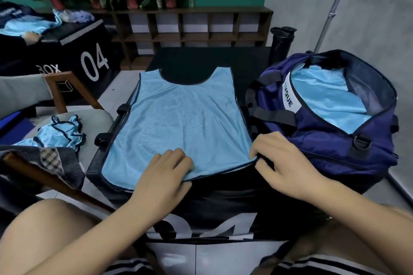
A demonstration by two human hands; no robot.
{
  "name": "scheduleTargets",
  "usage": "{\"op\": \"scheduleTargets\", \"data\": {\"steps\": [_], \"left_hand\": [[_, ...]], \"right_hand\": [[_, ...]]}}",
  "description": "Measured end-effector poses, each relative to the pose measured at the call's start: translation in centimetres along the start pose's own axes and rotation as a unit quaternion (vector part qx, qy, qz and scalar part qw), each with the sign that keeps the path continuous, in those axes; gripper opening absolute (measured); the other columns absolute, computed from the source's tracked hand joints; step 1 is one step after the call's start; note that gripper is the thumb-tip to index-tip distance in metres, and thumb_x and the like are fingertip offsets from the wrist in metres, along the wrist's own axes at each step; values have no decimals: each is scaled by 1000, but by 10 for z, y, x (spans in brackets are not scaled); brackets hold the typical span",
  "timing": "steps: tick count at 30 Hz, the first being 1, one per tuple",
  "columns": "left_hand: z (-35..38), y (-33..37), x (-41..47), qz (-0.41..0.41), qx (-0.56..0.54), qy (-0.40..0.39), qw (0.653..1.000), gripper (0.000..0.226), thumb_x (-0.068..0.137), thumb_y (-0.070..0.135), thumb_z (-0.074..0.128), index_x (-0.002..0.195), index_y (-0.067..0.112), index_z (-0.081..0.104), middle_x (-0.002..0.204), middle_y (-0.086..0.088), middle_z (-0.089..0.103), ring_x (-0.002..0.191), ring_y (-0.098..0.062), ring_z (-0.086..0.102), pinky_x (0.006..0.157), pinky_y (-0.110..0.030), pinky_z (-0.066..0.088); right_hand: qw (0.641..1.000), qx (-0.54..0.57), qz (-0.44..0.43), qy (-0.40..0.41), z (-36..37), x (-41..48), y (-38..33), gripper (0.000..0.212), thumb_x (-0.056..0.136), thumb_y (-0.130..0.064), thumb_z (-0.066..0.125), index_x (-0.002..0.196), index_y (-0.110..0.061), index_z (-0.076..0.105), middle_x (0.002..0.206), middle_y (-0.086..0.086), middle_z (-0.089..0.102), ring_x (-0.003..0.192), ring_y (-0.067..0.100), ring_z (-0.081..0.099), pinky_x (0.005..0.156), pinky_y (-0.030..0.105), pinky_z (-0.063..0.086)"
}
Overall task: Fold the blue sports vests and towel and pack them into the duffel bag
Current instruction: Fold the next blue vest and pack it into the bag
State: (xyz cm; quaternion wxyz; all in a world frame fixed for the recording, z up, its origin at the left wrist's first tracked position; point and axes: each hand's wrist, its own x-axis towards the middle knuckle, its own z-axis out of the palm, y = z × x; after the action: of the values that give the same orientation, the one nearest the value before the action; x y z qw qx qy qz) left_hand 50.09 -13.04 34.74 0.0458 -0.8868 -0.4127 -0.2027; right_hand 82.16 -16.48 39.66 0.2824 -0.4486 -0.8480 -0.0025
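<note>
Two hands are on a blue vest (185, 118) that lies flat on the black worktop (223, 196). The left hand (165, 174) rests on the bottom edge with its fingers loose, holding nothing. The right hand (283, 161) pinches the bottom right corner of the vest. Just beside it on the right, the duffel bag (330, 140) stands open with blue cloth (324, 96) inside.

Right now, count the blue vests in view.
4: one flat on the box, one in the bag, one crumpled on the chair, one far left. More may be hidden.
</note>
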Motion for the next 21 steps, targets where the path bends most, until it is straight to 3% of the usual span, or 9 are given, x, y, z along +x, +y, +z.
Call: {"op": "scheduleTargets", "data": {"steps": [5, 12, 14, 17, 19, 21], "left_hand": [[-18, -35, -26, -24, 11, 21, 999, 21, 82, 26, 60, 102, 22, 63, 99, 6, 55, 86, -26, 58, 72, -40, 43], [-64, -79, -51, -86, 1, 29, 996, 24, 81, 36, 56, 101, 24, 64, 97, 13, 59, 83, -19, 59, 72, -39, 43], [-75, -87, -55, -107, 0, 41, 993, 21, 80, 27, 67, 101, 25, 64, 95, 16, 58, 81, -18, 61, 73, -39, 46], [-86, -98, -60, -164, -30, 47, 985, 51, 67, -7, 88, 98, 27, 66, 94, 18, 62, 84, -13, 62, 78, -38, 50], [-93, -102, -60, -197, -70, 60, 976, 54, 68, -12, 88, 95, 31, 67, 92, 18, 67, 86, -4, 65, 83, -25, 50], [-98, -108, -59, -229, -125, 89, 961, 47, 75, -9, 86, 90, 33, 69, 86, 19, 71, 78, 5, 64, 75, -10, 44]], "right_hand": [[997, -13, -6, -70, -4, -4, 6, 27, 86, 3, 60, 95, -22, 55, 90, -14, 47, 84, 18, 45, 85, 28, 39], [996, 12, 64, -53, -11, -1, 13, 33, 91, 2, 60, 95, -29, 50, 90, -12, 52, 85, 20, 50, 81, 42, 45], [995, 29, 80, -47, -14, 2, 13, 35, 91, 5, 61, 95, -29, 52, 91, -11, 55, 85, 21, 53, 82, 37, 44], [990, 70, 123, -24, -18, 8, 12, 37, 91, 7, 63, 92, -30, 55, 86, -6, 59, 78, 17, 54, 71, 23, 39], [984, 97, 148, -6, -21, 12, 13, 34, 93, 5, 63, 92, -28, 58, 82, -3, 60, 72, 14, 52, 66, 24, 40], [978, 125, 169, 5, -22, 15, 16, 28, 96, 2, 63, 94, -27, 60, 82, -1, 61, 72, 17, 53, 73, 34, 45]]}}
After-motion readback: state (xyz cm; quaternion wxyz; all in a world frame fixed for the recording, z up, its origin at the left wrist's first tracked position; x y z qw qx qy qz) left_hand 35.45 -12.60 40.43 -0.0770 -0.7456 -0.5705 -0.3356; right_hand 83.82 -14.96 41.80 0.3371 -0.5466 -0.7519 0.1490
